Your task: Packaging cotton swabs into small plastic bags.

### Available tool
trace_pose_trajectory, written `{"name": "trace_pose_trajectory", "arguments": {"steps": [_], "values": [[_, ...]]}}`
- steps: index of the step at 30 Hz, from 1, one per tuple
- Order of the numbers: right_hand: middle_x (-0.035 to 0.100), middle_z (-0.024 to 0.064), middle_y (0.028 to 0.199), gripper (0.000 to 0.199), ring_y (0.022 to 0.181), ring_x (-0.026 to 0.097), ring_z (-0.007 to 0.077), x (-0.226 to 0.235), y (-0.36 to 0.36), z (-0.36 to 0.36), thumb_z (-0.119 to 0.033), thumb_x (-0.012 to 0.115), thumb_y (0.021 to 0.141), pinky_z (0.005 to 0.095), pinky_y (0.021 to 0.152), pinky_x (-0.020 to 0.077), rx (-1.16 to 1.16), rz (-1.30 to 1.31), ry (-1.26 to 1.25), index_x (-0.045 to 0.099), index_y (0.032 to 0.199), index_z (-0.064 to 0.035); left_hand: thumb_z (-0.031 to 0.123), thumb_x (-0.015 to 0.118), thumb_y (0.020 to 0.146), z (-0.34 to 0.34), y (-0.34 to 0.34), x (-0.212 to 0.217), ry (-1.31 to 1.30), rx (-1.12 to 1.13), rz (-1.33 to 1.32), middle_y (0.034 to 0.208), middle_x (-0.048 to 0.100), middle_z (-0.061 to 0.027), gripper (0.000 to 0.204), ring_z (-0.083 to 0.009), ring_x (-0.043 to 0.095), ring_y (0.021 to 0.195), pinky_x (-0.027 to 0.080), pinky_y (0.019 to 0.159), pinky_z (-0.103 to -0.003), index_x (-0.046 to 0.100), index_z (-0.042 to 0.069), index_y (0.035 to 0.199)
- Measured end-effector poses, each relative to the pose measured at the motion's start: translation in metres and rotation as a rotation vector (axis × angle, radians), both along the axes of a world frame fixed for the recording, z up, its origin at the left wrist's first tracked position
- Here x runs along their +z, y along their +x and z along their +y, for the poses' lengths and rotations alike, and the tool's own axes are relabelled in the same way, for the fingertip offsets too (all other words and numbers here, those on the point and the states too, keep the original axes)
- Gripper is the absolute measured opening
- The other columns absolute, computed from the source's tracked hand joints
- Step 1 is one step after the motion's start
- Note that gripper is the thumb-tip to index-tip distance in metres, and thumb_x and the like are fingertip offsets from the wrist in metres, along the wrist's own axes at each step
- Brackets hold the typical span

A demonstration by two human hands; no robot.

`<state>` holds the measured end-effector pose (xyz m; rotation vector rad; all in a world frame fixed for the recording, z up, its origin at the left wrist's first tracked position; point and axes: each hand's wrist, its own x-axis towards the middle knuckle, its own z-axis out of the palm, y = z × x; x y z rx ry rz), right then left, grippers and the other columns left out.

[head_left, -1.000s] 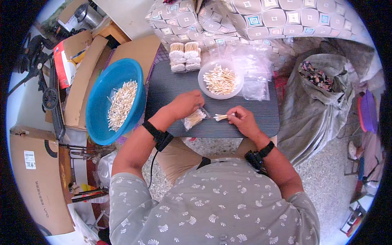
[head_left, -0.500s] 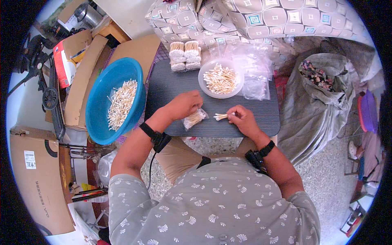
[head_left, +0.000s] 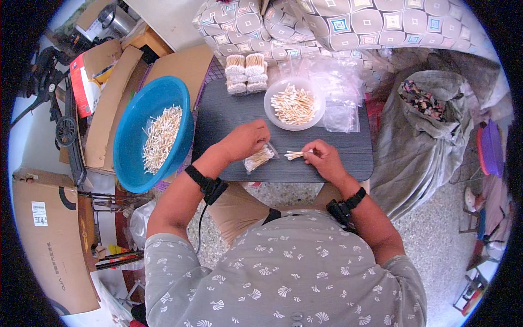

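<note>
Your right hand [head_left: 326, 159] is on the near side of the white bowl [head_left: 320, 110], a little to its right, with thumb and fingers pinched closed on a small bunch of cotton swabs [head_left: 294, 155]; their white tips point leftward, lying just in front of the bowl. Your left hand [head_left: 248, 139] is nearer you than the bowl and to its left, fingers curled in together at the upper edge of a small clear bag [head_left: 259, 159]. Its fingertips are partly hidden, so you cannot tell from here whether they are clamped on the plastic or only resting against it. That bag lies in front of the bowl and to its left, with more swabs inside. The bowl itself holds a loose heap of swabs [head_left: 294, 104] and stands on a dark tabletop [head_left: 229, 120]. Left of the bowl and slightly beyond it are stacked swab bundles [head_left: 246, 73]; just right of it, flat clear bags [head_left: 340, 117] overlap in a pile. Well to the bowl's left, a tilted blue basin [head_left: 128, 141] carries a bigger swab heap [head_left: 162, 141], and well to its right sits a grey cloth sack [head_left: 419, 152].
</note>
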<state>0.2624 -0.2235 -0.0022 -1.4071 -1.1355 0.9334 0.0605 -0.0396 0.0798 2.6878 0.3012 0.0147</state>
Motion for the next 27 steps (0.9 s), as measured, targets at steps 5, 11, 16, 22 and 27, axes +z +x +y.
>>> {"name": "trace_pose_trajectory", "arguments": {"steps": [5,11,16,22,27], "values": [[0.058,0.0042,0.082,0.004,0.064,0.059,0.0113,-0.001,0.000,0.000,-0.006,0.064,0.084,0.0250,0.058,0.0459,-0.009,-0.005,0.006,0.062,0.087,-0.0039,0.007,0.058,0.078,0.000,-0.002,0.004,-0.002,-0.031,-0.017,0.092,0.051,-0.0133,0.010,-0.0356,0.054,0.086,0.047,0.074,-0.043,0.053,0.005,0.086],[0.058,0.0041,0.081,0.004,0.065,0.059,0.0110,-0.004,0.001,0.001,-0.007,0.063,0.084,0.0248,0.058,0.0457,-0.003,0.001,0.031,0.062,0.087,-0.0040,0.006,0.057,0.078,0.001,0.000,0.005,-0.004,-0.064,0.024,0.088,0.050,-0.0138,0.010,-0.0362,0.054,0.085,0.047,0.074,-0.043,0.052,0.005,0.086],[0.058,0.0040,0.082,0.005,0.065,0.058,0.0110,-0.002,0.001,0.001,-0.007,0.063,0.084,0.0252,0.058,0.0457,0.005,0.029,0.021,0.062,0.087,-0.0039,0.007,0.057,0.079,-0.001,0.002,0.009,0.006,-0.075,0.018,0.090,0.049,-0.0136,0.010,-0.0369,0.054,0.086,0.047,0.073,-0.044,0.051,0.006,0.087],[0.062,0.0029,0.081,0.007,0.068,0.059,0.0096,0.000,0.000,0.000,-0.008,0.063,0.085,0.0240,0.062,0.0473,-0.020,0.103,-0.057,0.062,0.091,-0.0039,0.008,0.057,0.080,-0.003,0.002,0.010,0.016,-0.071,0.007,0.092,0.050,-0.0134,0.009,-0.0372,0.054,0.086,0.047,0.073,-0.045,0.051,0.007,0.087],[0.062,0.0017,0.077,0.008,0.068,0.059,0.0089,0.018,-0.005,0.012,-0.009,0.062,0.086,0.0231,0.062,0.0484,0.046,0.238,-0.001,0.061,0.091,-0.0026,0.007,0.057,0.080,0.001,-0.001,0.003,0.014,-0.086,0.003,0.092,0.050,-0.0138,0.009,-0.0367,0.054,0.086,0.047,0.073,-0.044,0.051,0.006,0.087]]}}
